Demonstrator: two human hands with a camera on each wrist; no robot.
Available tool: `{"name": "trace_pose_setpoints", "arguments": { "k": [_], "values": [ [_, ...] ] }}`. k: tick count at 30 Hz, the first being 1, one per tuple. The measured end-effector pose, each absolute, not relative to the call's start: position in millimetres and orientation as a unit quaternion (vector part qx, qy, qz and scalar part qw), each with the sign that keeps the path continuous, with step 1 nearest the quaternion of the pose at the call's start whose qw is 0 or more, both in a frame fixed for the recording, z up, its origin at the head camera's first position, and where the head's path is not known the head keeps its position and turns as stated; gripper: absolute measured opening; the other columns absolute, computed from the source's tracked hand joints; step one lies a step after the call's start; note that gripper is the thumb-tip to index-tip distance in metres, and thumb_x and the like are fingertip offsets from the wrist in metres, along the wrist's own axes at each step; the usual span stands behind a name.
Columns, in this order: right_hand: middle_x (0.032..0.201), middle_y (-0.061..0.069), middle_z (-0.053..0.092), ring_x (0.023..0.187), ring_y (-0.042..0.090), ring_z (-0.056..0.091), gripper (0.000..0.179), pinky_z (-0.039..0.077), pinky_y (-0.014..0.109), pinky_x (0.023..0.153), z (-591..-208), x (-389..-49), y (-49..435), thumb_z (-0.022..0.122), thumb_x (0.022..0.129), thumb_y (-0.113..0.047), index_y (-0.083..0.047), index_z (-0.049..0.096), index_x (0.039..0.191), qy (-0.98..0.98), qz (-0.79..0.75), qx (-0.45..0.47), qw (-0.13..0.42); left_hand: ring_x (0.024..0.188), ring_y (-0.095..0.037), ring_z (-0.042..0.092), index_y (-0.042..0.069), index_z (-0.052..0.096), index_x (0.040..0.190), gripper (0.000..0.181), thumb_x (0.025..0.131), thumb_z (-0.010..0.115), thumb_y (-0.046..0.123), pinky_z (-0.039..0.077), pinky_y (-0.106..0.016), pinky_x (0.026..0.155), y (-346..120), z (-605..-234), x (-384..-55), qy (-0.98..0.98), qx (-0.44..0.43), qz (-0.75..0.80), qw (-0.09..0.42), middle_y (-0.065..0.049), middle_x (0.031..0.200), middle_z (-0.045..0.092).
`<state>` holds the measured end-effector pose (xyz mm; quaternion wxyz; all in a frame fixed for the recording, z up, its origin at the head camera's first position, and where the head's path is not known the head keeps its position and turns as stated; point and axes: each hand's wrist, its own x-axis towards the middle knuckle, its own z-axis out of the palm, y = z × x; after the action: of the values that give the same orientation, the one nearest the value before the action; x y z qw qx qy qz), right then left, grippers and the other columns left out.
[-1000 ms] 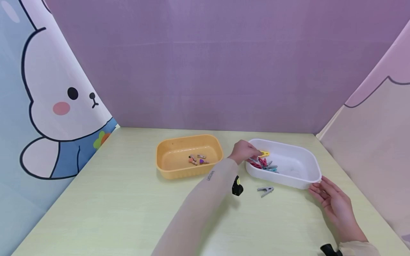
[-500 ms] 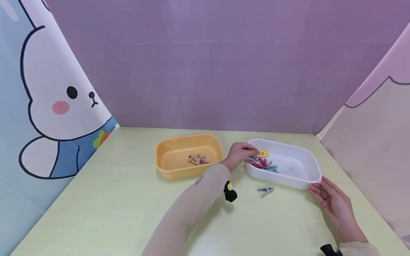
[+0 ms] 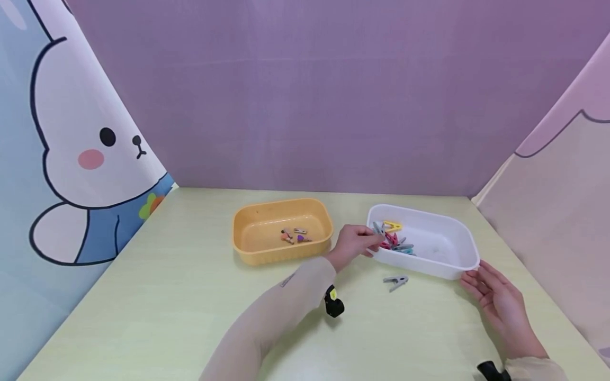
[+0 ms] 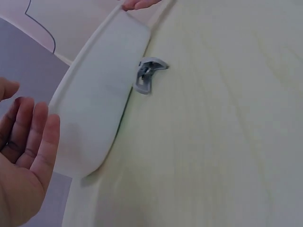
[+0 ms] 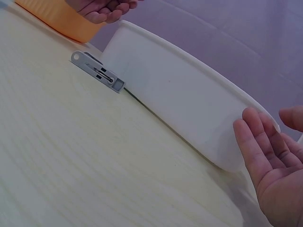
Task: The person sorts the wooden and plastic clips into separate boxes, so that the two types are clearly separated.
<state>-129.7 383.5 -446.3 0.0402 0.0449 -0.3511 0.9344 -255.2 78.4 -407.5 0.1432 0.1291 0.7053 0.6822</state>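
The white tray point(image 3: 443, 272) stands at the right of the table. Bunched at its left end are several clothespins point(image 3: 393, 241), red, yellow, grey and blue. At that end my left hand point(image 3: 352, 244) has its fingertips by the rim. A grey-blue clothespin point(image 3: 378, 228) stands right at those fingertips; whether they pinch it is hidden. In the left wrist view the left fingers point(image 4: 45, 137) look fairly straight outside the tray wall. My right hand point(image 3: 500, 304) rests its relaxed fingers against the tray's right front corner. One loose grey clothespin point(image 3: 395, 282) lies in front of the tray.
An orange-yellow tray point(image 3: 252, 259) with several small clips point(image 3: 287, 238) in it stands left of the white one. Behind the pale table point(image 3: 167, 307) rises a purple backdrop point(image 3: 305, 106). A cartoon-printed panel point(image 3: 71, 159) flanks the left side.
My left hand has drawn back from inside the white tray toward its left front rim, uncovering more of the grey-blue clothespin. The right hand has stayed at its corner.
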Motion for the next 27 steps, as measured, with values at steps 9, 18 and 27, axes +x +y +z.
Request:
{"name": "trace_pose_setpoints", "arguments": {
  "k": [9, 18, 27],
  "values": [
    [0.098, 0.025, 0.069, 0.092, 0.033, 0.072, 0.032, 0.058, 0.042, 0.087, -442.6, -129.2, 382.3, 0.037, 0.105, 0.006, 0.002, 0.067, 0.115, -0.348, 0.935, 0.045, 0.043, 0.075, -0.016, 0.071, 0.003, 0.077, 0.093, 0.011, 0.082, 0.081, 0.004, 0.062, -0.031, 0.068, 75.3, -422.1, -247.2, 0.697, 0.161, 0.674, 0.186, -0.002, 0.084, 0.075],
    [0.097, 0.025, 0.068, 0.092, 0.033, 0.071, 0.032, 0.058, 0.042, 0.087, -439.1, -129.5, 380.5, 0.037, 0.105, 0.006, 0.003, 0.067, 0.115, -0.346, 0.936, 0.047, 0.042, 0.074, -0.011, 0.069, 0.007, 0.077, 0.094, 0.016, 0.079, 0.084, 0.006, 0.059, -0.025, 0.068, 80.5, -427.8, -238.4, 0.741, 0.167, 0.614, 0.213, 0.003, 0.083, 0.074],
    [0.097, 0.024, 0.068, 0.092, 0.032, 0.071, 0.031, 0.058, 0.041, 0.087, -435.7, -130.5, 380.6, 0.038, 0.105, 0.006, 0.002, 0.067, 0.115, -0.351, 0.935, 0.041, 0.041, 0.076, -0.006, 0.066, 0.007, 0.077, 0.097, 0.022, 0.077, 0.086, 0.006, 0.056, -0.019, 0.074, 85.0, -426.7, -230.8, 0.770, 0.193, 0.568, 0.220, 0.004, 0.084, 0.073]
  ]
}}
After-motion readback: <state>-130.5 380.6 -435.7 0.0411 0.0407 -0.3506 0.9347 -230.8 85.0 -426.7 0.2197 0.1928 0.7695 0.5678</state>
